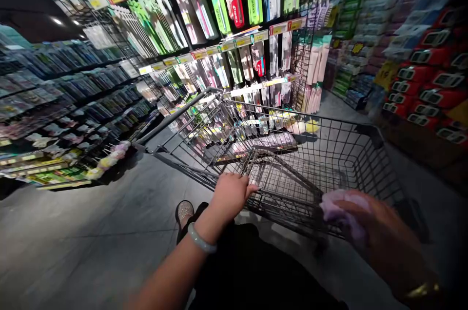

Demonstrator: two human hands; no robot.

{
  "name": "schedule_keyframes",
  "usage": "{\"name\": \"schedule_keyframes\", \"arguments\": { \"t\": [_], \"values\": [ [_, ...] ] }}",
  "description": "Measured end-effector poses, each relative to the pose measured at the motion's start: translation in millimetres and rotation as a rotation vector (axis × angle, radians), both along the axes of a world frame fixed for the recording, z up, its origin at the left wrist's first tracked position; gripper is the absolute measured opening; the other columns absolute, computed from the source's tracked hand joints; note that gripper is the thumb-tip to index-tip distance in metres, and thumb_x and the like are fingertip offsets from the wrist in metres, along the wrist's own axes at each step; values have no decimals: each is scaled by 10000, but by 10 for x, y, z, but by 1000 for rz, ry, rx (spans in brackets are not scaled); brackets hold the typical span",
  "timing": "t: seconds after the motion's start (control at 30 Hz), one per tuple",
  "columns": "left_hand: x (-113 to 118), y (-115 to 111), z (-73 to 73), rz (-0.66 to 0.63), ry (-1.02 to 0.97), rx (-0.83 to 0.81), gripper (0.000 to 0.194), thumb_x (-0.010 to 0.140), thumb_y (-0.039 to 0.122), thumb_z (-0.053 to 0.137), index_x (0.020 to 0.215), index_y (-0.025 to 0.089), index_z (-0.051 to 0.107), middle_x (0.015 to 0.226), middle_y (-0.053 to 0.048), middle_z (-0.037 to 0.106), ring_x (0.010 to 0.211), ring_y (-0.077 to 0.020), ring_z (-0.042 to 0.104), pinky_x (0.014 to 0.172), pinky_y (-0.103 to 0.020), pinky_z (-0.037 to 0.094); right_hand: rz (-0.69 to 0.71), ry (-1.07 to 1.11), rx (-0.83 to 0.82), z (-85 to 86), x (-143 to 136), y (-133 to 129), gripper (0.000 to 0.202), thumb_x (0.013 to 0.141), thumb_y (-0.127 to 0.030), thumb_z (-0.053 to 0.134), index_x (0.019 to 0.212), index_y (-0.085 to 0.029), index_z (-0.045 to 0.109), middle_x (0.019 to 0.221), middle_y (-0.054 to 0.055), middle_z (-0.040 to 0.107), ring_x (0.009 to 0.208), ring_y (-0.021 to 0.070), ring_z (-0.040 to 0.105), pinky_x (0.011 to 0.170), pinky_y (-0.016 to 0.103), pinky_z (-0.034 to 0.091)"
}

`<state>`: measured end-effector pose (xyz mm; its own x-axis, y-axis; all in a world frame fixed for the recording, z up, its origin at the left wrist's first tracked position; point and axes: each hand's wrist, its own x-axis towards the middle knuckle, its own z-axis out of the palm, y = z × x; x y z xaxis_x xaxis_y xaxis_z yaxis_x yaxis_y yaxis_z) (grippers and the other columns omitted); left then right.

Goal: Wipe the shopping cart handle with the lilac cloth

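Observation:
A dark wire shopping cart (292,207) stands in front of me, its basket stretching off to the right. My left hand (232,194) is closed over the near top rail, with the thumb along the edge and a pale bangle at the wrist. In my right hand (383,222) is a crumpled lilac cloth (347,206), gripped by the fingers close to the cart's near side. Whether that hand also touches the rail cannot be made out. A folded wire flap lies inside the basket.
A rack of packaged toothbrushes (234,3) with price tags rises behind the cart. Red packages (431,86) are stacked at the right. More filled shelves (66,105) line the left. My shoe (185,211) is on the grey floor (91,232).

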<state>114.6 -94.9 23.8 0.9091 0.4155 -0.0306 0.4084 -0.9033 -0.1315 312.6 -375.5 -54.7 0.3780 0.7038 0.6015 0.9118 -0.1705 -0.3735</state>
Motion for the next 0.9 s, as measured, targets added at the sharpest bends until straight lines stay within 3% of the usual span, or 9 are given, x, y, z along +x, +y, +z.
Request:
{"name": "schedule_keyframes", "arguments": {
  "t": [0.13, 0.27, 0.37, 0.43, 0.5, 0.6, 0.73, 0.83, 0.9],
  "values": [
    [105, -123, -46, 32, -56, 14, 543, 1002, 574, 356, 894, 157, 688, 821, -114, 706, 825, -288, 676, 762, -409, 457, 49, -173, -43, 118, -445, 515, 380, 880, -289, 570, 1251, -316, 646, 1472, 88, 498, 1307, 361, 486, 954, 546, 463],
    [238, -353, -80, 73, -107, -7, 547, 992, 576, 388, 894, 140, 705, 832, -133, 718, 847, -313, 692, 783, -451, 482, 18, -249, -11, 105, -649, 894, 390, 857, -317, 613, 1242, -326, 673, 1431, 87, 538, 1270, 357, 496, 924, 503, 448],
    [307, -481, -94, 61, -199, -73, 546, 987, 592, 391, 1004, 139, 694, 890, -127, 734, 893, -303, 699, 818, -459, 509, 53, -287, -16, 25, -404, 880, 323, 880, -246, 576, 1170, -285, 712, 1331, 124, 582, 1134, 308, 563, 866, 454, 489],
    [256, -448, -69, -40, -311, -116, 527, 984, 576, 429, 1228, 151, 623, 1118, -127, 725, 1091, -283, 663, 950, -452, 497, 80, -334, 2, -32, -161, 781, 311, 892, -206, 554, 1152, -254, 718, 1286, 144, 590, 1108, 294, 576, 855, 438, 510],
    [82, -285, -11, -147, -406, -99, 552, 990, 529, 462, 1413, 176, 486, 1396, -111, 601, 1343, -252, 508, 1135, -449, 382, 99, -366, 35, -82, 56, 668, 302, 895, -171, 545, 1130, -244, 720, 1270, 148, 593, 1125, 292, 579, 859, 431, 519],
    [-366, 127, 100, -46, -441, 61, 539, 1001, 500, 449, 1422, 166, 485, 1466, -112, 541, 1424, -276, 412, 1217, -521, 244, 90, -361, 55, -142, 291, 529, 290, 896, -158, 532, 1095, -257, 720, 1264, 131, 605, 1113, 281, 596, 865, 435, 524],
    [-898, 538, 174, 5, -362, 293, 461, 968, 492, 530, 1281, 165, 615, 1398, -148, 589, 1394, -326, 440, 1191, -519, 265, 8, -278, 60, -181, 523, 403, 240, 878, -350, 580, 1073, -263, 692, 1231, 107, 618, 1094, 295, 607, 915, 487, 512],
    [-962, 534, 127, -64, -259, 318, 300, 970, 451, 546, 974, 191, 696, 1022, -91, 733, 1122, -271, 628, 1167, -482, 279, -70, -239, 40, -127, 602, 362, 291, 862, -408, 584, 1085, -237, 658, 1188, 117, 626, 1092, 316, 607, 919, 492, 505],
    [-877, 438, 79, -16, -223, 323, 290, 984, 386, 531, 816, 190, 663, 756, -42, 689, 870, -232, 653, 1101, -466, 329, -157, -232, 22, -50, 530, 407, 296, 857, -417, 583, 1069, -223, 651, 1158, 126, 635, 1065, 335, 608, 897, 507, 497]
  ]
}}
